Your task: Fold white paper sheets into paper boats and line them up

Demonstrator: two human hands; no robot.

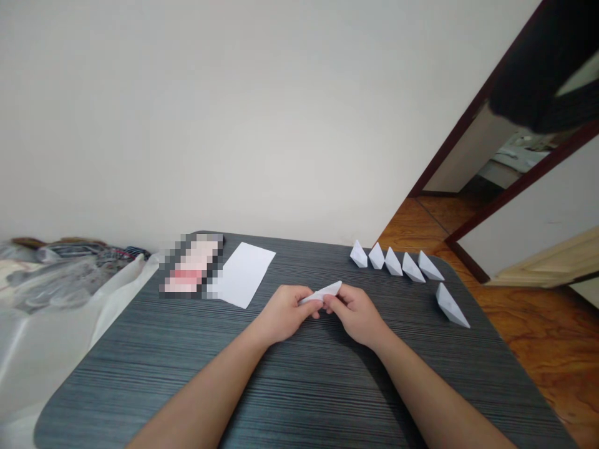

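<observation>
Between my two hands, just above the middle of the table, is a folded white paper boat [333, 289]. My left hand [286, 312] pinches its left part between thumb and fingers. On the other side, my right hand [356, 313] grips the right part, its thumb close to the left thumb. The fingers cover much of the boat's lower side. To the left lies a sheet of white paper [248, 271], flat on the tabletop.
The dark wood-grain table [299, 386] stands against a pale wall. Several finished paper boats [394, 262] line its back right, with another boat [452, 305] nearer the right edge. A pixelated flat object [194, 265] lies at the back left. Plastic-covered fabric [60, 293] is beyond the left edge.
</observation>
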